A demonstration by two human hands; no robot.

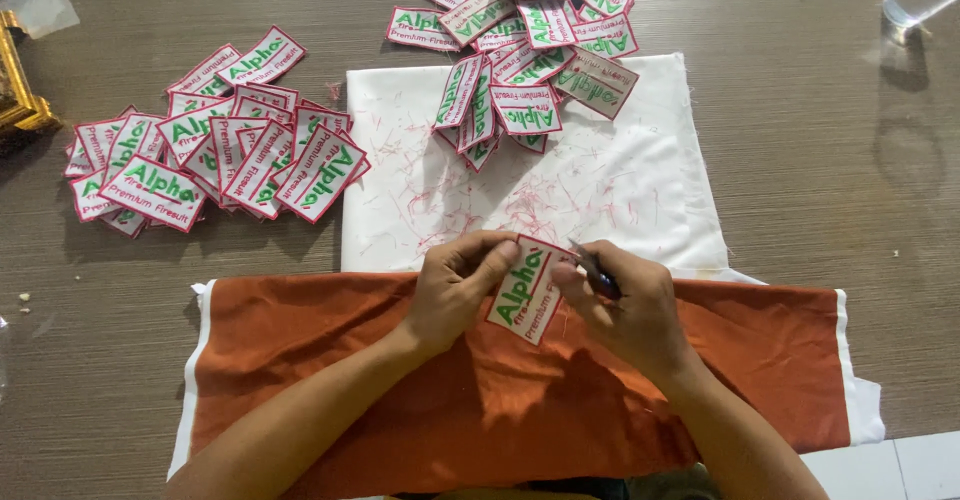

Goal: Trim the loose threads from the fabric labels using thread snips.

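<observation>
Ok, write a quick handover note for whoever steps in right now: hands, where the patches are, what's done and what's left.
Left hand: pinches the top edge of one patch over the orange cloth.
Right hand: holds a small dark tool at the patch's right edge.
Piles: one on the table at left, one at the top partly on the white cloth.
Done: red thread scraps litter the white cloth.
Left: which pile is finished cannot be told.

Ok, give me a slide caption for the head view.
Left hand holds a patch; right hand holds a small tool.
</observation>
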